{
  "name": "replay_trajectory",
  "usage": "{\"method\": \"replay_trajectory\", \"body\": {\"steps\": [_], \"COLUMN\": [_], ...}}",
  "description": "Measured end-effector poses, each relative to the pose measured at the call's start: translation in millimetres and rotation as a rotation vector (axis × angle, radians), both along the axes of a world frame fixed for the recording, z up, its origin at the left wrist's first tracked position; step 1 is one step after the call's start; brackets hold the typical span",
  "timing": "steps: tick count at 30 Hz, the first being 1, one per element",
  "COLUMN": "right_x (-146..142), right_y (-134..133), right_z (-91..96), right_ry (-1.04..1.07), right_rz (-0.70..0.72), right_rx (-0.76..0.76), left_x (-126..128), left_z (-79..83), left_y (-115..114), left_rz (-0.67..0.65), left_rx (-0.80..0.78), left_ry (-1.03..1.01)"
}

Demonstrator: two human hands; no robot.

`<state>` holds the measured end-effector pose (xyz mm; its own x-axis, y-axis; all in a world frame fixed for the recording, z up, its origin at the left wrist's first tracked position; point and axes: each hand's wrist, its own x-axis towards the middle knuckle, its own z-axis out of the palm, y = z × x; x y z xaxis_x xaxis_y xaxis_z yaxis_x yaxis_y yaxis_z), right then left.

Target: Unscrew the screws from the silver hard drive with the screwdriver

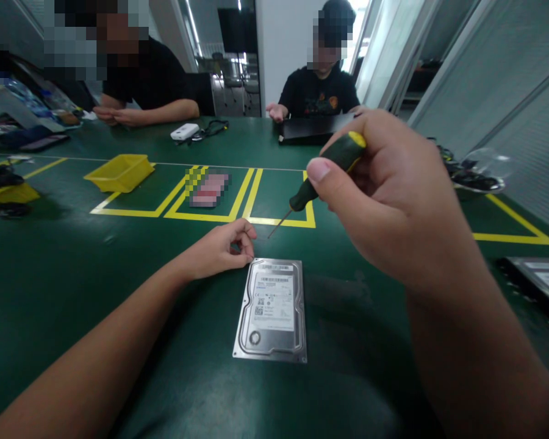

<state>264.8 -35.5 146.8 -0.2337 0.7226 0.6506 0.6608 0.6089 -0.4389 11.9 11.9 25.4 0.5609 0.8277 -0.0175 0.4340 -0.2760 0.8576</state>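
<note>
In the middle of the table lies a silver hard drive, its labelled metal lid facing up. My left hand is at its far left corner, fingers curled toward the thumb in a pinch; whether a small part is between the fingertips, I cannot make out. My right hand is raised above the table, closed around the dark green and yellow handle of a screwdriver. The thin shaft points down and left, its tip in the air beyond the drive, close to my left fingers.
A yellow tray and a pixelated pink item lie beyond, by yellow tape outlines. Another hard drive sits at the right. A white adapter with cable is farther back. Two people sit opposite, one near a black panel.
</note>
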Motion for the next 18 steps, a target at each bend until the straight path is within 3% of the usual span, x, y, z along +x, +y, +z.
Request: {"method": "replay_trajectory", "body": {"steps": [9, 18], "right_x": [3.2, 6.1], "right_y": [-5.2, -9.8], "right_z": [4.1, 7.9], "right_ry": [0.025, 0.007], "right_rz": [0.038, -0.023], "right_rx": [0.006, -0.011], "left_x": [6.7, 13.9], "left_z": [12.9, 26.2], "left_y": [2.7, 7.3], "left_rz": [-0.059, -0.118], "left_rx": [0.093, 0.168], "left_ry": [0.14, 0.298]}}
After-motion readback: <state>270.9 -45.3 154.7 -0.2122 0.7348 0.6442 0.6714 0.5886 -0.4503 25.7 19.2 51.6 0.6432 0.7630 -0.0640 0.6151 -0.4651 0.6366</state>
